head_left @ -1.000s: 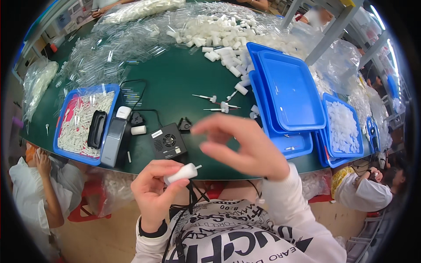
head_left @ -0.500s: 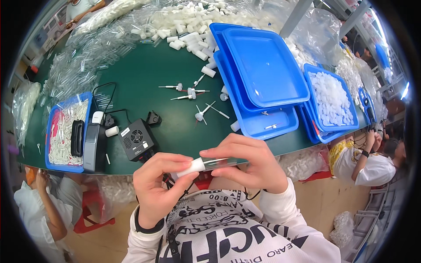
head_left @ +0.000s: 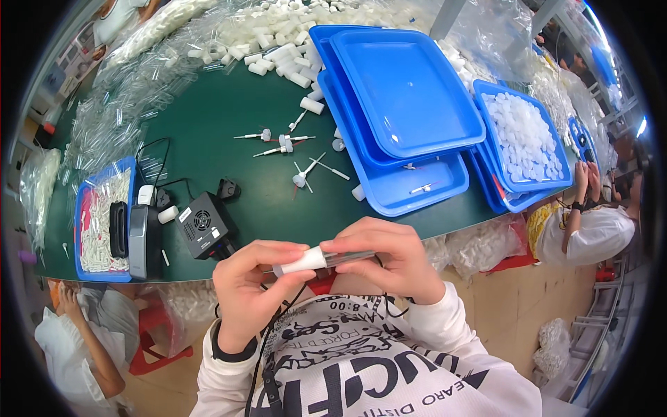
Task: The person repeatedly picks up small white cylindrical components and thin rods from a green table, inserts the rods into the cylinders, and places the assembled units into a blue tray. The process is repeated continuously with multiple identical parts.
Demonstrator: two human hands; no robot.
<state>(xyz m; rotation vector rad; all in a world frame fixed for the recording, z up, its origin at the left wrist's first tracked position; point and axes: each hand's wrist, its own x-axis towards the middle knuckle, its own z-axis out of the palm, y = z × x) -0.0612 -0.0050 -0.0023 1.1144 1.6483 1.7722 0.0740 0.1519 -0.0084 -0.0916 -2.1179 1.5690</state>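
My left hand (head_left: 251, 278) grips a small white cylindrical cap (head_left: 303, 261) close to my chest. My right hand (head_left: 386, 258) holds a thin clear tube (head_left: 353, 257) whose end sits in that white cap. Both hands are below the near edge of the dark green table (head_left: 208, 139). On the table lie a few thin swab-like sticks with white hubs (head_left: 281, 142) (head_left: 306, 175). A heap of white caps (head_left: 278, 52) spreads across the far side.
Stacked blue trays (head_left: 406, 90) sit at right, the lowest one (head_left: 445, 191) holding loose sticks. Another blue tray (head_left: 521, 139) is full of white round pieces. A black box with cables (head_left: 203, 224) and a blue tray of small parts (head_left: 94, 215) stand at left. People sit at both sides.
My right hand came down from above the table to meet the left. The clear tube is now joined to the white cap, and both hands have drawn closer to my chest.
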